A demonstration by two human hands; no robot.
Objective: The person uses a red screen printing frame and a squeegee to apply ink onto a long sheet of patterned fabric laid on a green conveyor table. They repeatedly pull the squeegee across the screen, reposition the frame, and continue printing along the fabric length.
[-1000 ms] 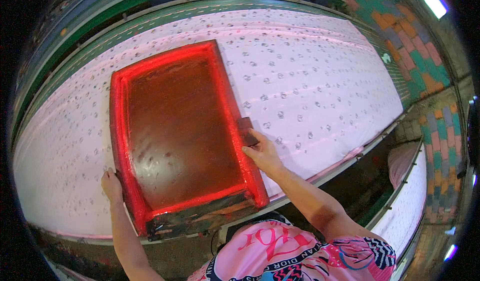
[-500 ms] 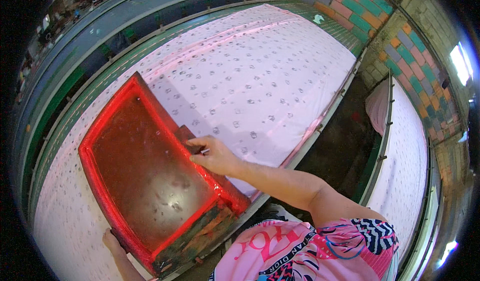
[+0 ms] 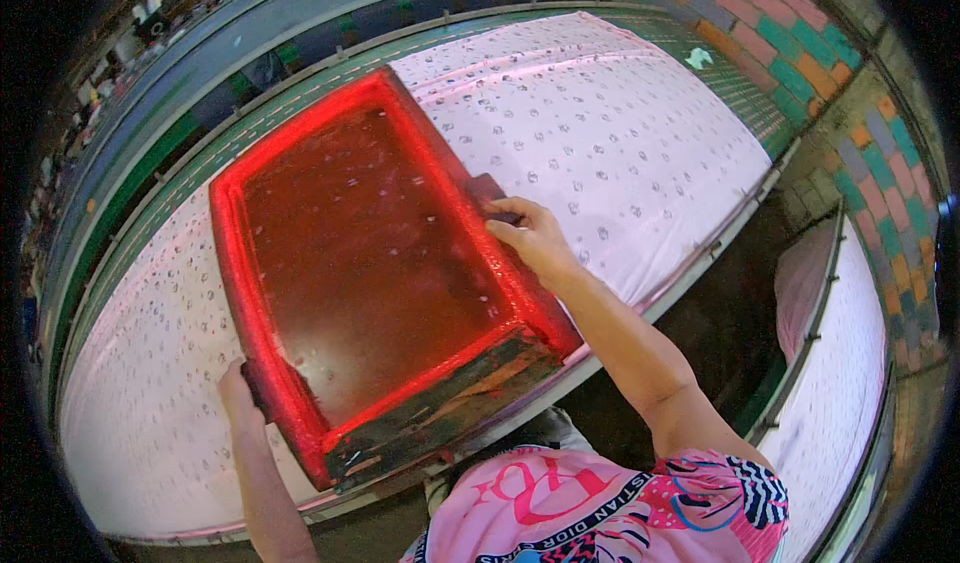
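A large screen printing frame (image 3: 370,233) with bright red borders and a dark red-brown mesh lies tilted in view over white fabric (image 3: 610,143) with small dark printed motifs. My right hand (image 3: 535,241) is closed around a dark handle block (image 3: 489,189) on the frame's right side. On the opposite side, my left hand (image 3: 238,393) grips a dark handle at the frame's lower left edge, its fingers partly hidden. The frame's near end is a worn, stained wooden bar (image 3: 440,403). Whether the frame touches the fabric or hovers over it, I cannot tell.
The fabric covers a long table with a metal rail (image 3: 690,273) along its near right edge. Past a dark gap stands another fabric-covered table (image 3: 840,333). More long tables (image 3: 330,23) run at the far left. A multicoloured brick wall (image 3: 760,43) rises beyond the far end.
The frame has shifted right and farther along the fabric, with both hands moving along on it. My right fingers have closed more around the handle. The whole view has turned somewhat too.
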